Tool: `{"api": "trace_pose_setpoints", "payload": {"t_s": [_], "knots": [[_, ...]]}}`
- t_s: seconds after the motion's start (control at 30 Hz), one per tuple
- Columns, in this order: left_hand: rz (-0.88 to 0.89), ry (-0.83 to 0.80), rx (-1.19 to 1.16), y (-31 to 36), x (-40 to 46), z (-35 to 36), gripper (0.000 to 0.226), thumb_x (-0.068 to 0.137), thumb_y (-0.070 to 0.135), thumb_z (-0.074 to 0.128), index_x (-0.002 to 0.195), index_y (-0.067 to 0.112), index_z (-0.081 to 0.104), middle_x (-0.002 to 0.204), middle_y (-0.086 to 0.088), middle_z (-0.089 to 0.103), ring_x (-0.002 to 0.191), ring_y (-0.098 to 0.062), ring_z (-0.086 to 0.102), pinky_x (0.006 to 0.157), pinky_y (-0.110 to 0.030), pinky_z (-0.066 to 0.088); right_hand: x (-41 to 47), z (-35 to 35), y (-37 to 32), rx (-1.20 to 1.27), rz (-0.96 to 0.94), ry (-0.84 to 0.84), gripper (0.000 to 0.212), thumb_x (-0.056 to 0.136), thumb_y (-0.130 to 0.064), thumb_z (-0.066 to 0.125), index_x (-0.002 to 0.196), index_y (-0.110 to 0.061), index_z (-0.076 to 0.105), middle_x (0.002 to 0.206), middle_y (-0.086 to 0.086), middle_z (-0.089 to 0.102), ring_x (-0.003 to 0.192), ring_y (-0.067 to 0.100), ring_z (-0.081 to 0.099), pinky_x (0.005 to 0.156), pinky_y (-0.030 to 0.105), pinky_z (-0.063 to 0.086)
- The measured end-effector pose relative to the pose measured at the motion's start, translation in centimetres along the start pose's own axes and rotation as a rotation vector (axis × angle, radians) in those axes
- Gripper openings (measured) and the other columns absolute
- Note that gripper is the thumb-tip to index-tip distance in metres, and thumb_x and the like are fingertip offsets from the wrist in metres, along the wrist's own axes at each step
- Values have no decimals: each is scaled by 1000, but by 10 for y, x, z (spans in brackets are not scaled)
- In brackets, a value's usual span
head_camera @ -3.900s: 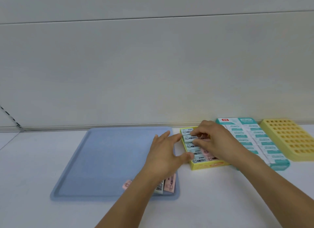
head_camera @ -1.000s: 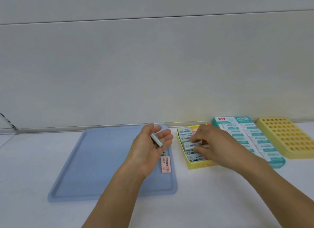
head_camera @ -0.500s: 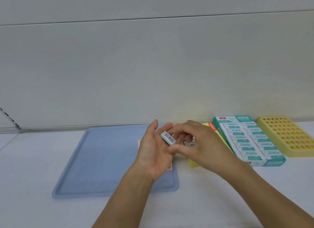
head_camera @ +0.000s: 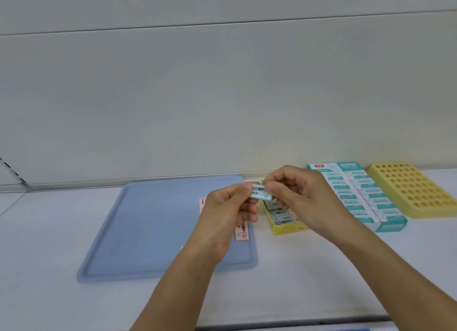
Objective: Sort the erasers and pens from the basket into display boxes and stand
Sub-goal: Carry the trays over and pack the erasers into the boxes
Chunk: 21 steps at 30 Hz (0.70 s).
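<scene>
— Pale wall behind, white surface (head_camera: 49, 232) below. What lies on it, from the left?

— Blue tray (head_camera: 148, 232) with 2 pink erasers (head_camera: 242, 233) part hidden by the left hand (head_camera: 227, 214). Its grip pinches 1 end of a pale eraser (head_camera: 259, 192); the right hand (head_camera: 301, 197) pinches the other, above the yellow box (head_camera: 284, 228).

— Which step?

— Likely turning it to fit. Next: lower it into that box's row, label up. Rightward sit the full teal box (head_camera: 358, 197) and yellow pen stand (head_camera: 415, 190). Nothing blocks it.

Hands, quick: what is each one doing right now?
Left hand: pinches one end of the pale blue eraser.
Right hand: pinches the eraser's other end.
</scene>
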<state>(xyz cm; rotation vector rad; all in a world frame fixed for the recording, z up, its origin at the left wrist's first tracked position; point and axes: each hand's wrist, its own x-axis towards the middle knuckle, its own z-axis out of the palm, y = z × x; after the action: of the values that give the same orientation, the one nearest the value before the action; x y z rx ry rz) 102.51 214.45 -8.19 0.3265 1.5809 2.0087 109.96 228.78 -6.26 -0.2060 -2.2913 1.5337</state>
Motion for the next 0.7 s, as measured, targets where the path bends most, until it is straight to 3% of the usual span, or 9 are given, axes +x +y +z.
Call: {"api": "trace_pose_setpoints", "payload": {"t_s": [0.13, 0.23, 0.33, 0.37, 0.43, 0.53, 0.6, 0.7], "knots": [[122, 85, 95, -2, 1, 9, 14, 90, 14, 67, 99, 3, 67, 66, -7, 62, 56, -13, 56, 53, -22, 51, -3, -9, -1, -124, 16, -90, 21, 88, -12, 67, 99, -30, 68, 70, -3, 66, 61, 6, 55, 60, 19, 44], [172, 107, 148, -2, 2, 16, 16, 86, 15, 71, 92, 1, 65, 66, -8, 64, 57, -14, 58, 53, -23, 50, -6, -11, -3, -164, 26, -176, 21, 88, -9, 64, 98, -27, 65, 60, -3, 63, 58, 13, 58, 62, 33, 52], [213, 100, 260, -6, 3, 17, 9, 89, 22, 67, 89, 12, 68, 76, 0, 71, 67, -8, 63, 62, -19, 50, -3, -17, 4, -84, 119, 7, 11, 87, -6, 64, 88, -17, 61, 68, 4, 69, 64, 24, 69, 67, 47, 57], [243, 103, 357, -9, 3, 15, 7, 88, 24, 69, 91, 18, 69, 83, 4, 72, 73, -5, 63, 66, -16, 49, -2, -20, 8, -78, 137, 89, 10, 86, -7, 66, 85, -16, 62, 69, 4, 70, 67, 25, 69, 66, 47, 57], [270, 67, 635, -19, 4, 9, 22, 81, 30, 76, 102, 29, 68, 99, 15, 69, 91, 3, 59, 77, -13, 44, -2, -24, 16, -127, 144, 184, 11, 83, -8, 70, 78, -16, 65, 69, -1, 67, 68, 17, 64, 65, 40, 56], [286, -63, 1046, -30, 0, 6, 54, 76, 40, 78, 126, 36, 57, 125, 24, 53, 116, 5, 43, 99, -18, 35, -5, -22, 27, -163, 171, 215, 14, 80, -6, 72, 76, -17, 66, 70, 0, 64, 63, 10, 57, 56, 26, 50], [341, -89, 1156, -34, 0, 7, 60, 77, 43, 76, 132, 34, 53, 135, 20, 49, 125, 1, 39, 107, -23, 31, -7, -17, 31, -110, 218, 215, 14, 80, -6, 71, 79, -19, 66, 71, 5, 65, 63, 19, 62, 55, 32, 52], [452, -86, 1227, -34, 3, 4, 53, 78, 49, 72, 127, 32, 59, 135, 15, 54, 127, -5, 43, 108, -32, 34, -8, -11, 35, -163, 204, 196, 17, 80, -10, 71, 81, -26, 66, 71, 4, 67, 66, 22, 65, 66, 42, 57]]}}
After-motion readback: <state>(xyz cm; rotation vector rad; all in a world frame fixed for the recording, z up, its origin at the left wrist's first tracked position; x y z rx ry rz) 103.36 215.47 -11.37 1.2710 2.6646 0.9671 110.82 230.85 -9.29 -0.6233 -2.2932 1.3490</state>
